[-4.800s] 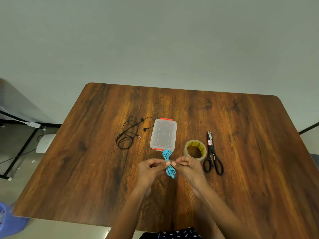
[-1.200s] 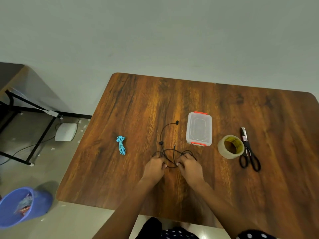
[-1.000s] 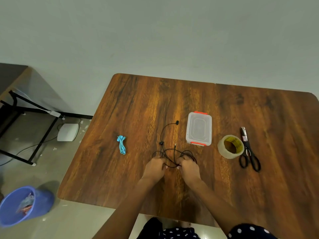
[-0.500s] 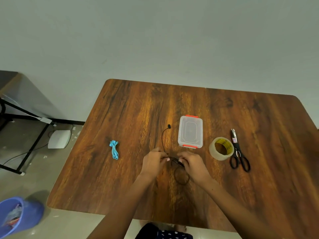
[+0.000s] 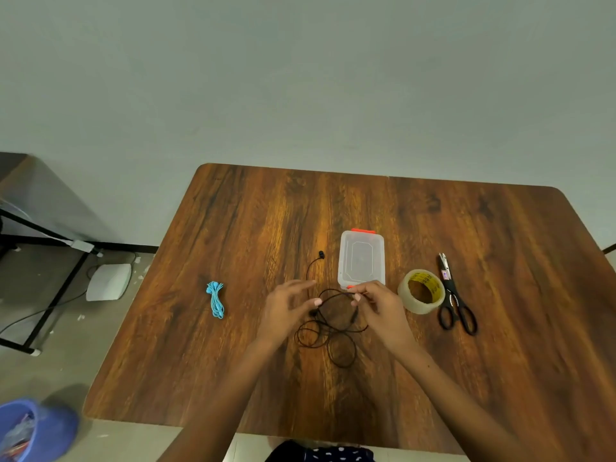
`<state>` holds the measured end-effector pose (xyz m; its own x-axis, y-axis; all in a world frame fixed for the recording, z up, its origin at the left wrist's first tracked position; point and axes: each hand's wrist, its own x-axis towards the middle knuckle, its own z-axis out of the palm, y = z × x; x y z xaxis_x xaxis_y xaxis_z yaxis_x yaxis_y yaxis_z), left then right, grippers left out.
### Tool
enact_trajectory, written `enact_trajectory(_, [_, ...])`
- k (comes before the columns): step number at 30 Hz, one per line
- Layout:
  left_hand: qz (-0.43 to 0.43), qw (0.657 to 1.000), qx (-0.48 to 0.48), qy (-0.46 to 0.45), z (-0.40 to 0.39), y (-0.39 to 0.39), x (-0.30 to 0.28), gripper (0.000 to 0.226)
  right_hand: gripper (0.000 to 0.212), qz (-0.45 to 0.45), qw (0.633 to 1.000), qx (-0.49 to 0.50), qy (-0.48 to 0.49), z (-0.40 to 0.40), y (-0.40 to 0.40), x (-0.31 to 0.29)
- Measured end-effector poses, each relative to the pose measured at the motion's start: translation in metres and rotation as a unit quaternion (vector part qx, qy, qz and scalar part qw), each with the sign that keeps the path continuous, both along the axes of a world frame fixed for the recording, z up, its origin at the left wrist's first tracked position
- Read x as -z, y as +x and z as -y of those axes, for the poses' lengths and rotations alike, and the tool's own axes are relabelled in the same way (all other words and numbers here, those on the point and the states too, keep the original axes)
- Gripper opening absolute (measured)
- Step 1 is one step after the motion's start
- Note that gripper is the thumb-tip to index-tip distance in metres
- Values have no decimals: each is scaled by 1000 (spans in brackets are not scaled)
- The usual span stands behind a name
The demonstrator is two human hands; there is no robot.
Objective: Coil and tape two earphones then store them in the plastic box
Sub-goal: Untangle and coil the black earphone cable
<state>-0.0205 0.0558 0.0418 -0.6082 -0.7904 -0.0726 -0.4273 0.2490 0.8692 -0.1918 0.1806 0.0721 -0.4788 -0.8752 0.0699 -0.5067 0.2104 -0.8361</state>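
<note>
Earphones and box, current layout
Black earphones (image 5: 328, 331) uncoiled, loose loops on table; blue earphones (image 5: 216, 299) bundled, lying well left; clear plastic box (image 5: 361, 259) lidded, orange latches, just behind.

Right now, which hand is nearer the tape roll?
Right. The right hand sits just left of the tape roll, nearly touching it, pinching the black earphone cable. The left hand is farther left, beyond the cable loops.
</note>
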Motion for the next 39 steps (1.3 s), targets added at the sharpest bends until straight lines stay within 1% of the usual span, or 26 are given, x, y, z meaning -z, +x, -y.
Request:
enact_trajectory(2, [-57,993,64,82,-3,-5,-12,43,17,39,999,9,-6,5,2,-9])
enact_trajectory(4, [-99,983,80,136,-3,-7,-19,38,15,73,997,18,-9,11,3,-17])
enact_trajectory(6, [-124,982,65,129,0,-5,-25,23,14,105,994,31,-14,14,2,-23])
enact_trajectory(8, [-135,982,60,120,6,0,-35,16,13,115,993,38,-14,14,0,-27])
enact_trajectory(11, [-138,977,74,143,14,10,-45,17,15,82,996,39,-12,7,-1,-30])
enact_trajectory(13, [-146,973,68,164,16,15,-50,18,20,39,999,21,5,2,-2,-33])
enact_trajectory(16, [-148,972,51,175,14,15,-58,16,36,-96,991,-72,54,-2,3,-38])
enact_trajectory(17, [-145,973,53,172,12,13,-60,16,43,-123,984,-109,61,-1,8,-40])
enact_trajectory(18, [-144,973,57,169,9,11,-63,16,46,-141,979,-138,57,1,14,-43])
enact_trajectory(20, [-148,973,60,164,5,8,-67,17,42,-149,975,-160,31,6,26,-49])
enact_trajectory(25, [-162,971,64,161,1,11,-77,14,24,-112,986,-119,-26,15,38,-61])
enact_trajectory(31, [-139,981,63,117,4,27,-80,13,12,-30,995,-96,-21,12,33,-66])
enact_trajectory(35, [-154,983,32,96,12,43,-83,16,7,-17,998,-55,4,1,17,-66])
enact_trajectory(39, [-157,984,12,88,15,54,-82,13,7,-18,999,-31,12,-10,2,-62])
